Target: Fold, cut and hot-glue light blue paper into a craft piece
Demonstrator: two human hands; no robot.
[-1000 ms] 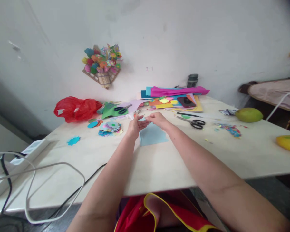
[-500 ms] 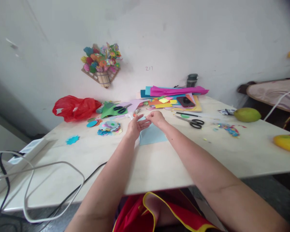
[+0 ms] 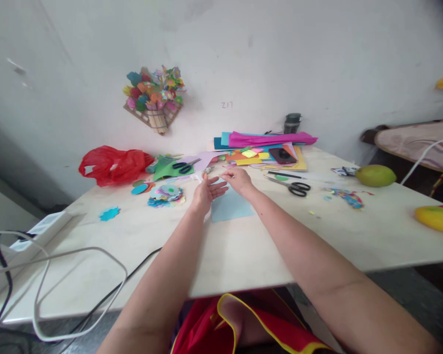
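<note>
Over the middle of the table, my left hand (image 3: pixel 205 194) is turned palm up with its fingers stretched out. My right hand (image 3: pixel 239 180) faces it, thumb and forefinger pinched together just above the left fingertips. Whatever sits in that pinch is too small to make out. Beneath both hands lies a light blue sheet (image 3: pixel 233 206), partly covered by them. Close behind my left thumb is a small white object with an orange part (image 3: pixel 205 175); its kind is unclear.
Black-handled scissors (image 3: pixel 298 189) and a black pencil (image 3: pixel 286 174) lie to the right. Another pair of scissors (image 3: pixel 183 167) rests on green paper. Paper cutouts (image 3: pixel 166 194), a red plastic bag (image 3: pixel 114 164) and a power strip (image 3: pixel 40 233) with cords are on the left. Mangoes (image 3: pixel 375 175) sit right.
My right hand has drawn slightly up from the left fingers, its pinch now a little above them. The rest of the scene only shifts slightly with the camera.
</note>
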